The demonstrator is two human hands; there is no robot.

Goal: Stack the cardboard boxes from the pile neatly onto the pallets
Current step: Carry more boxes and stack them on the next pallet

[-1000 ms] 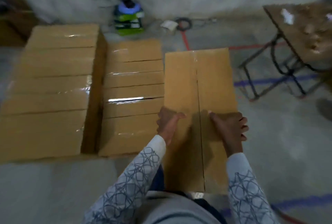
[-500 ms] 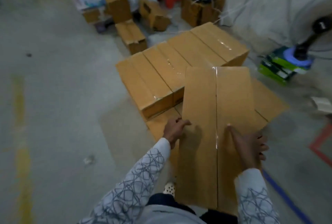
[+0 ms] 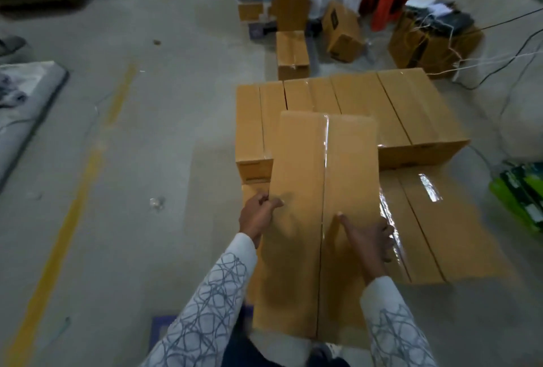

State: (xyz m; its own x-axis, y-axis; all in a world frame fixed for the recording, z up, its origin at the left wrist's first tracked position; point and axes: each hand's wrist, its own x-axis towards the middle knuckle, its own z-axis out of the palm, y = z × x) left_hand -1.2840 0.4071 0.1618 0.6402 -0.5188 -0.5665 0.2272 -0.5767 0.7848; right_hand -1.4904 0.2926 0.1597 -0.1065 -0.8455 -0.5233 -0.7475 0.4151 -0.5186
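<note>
Upper row of boxes [image 3: 382, 108] now sits square ahead rather than at an angle, and the carried box [image 3: 296, 190] hangs over the lower layer [image 3: 440, 219] in front of it. Left hand [image 3: 258, 215] grips the box's left edge, thumb on top. Right hand [image 3: 367, 237] grips the right edge, fingers curled round the side, thumb flat on top.
</note>
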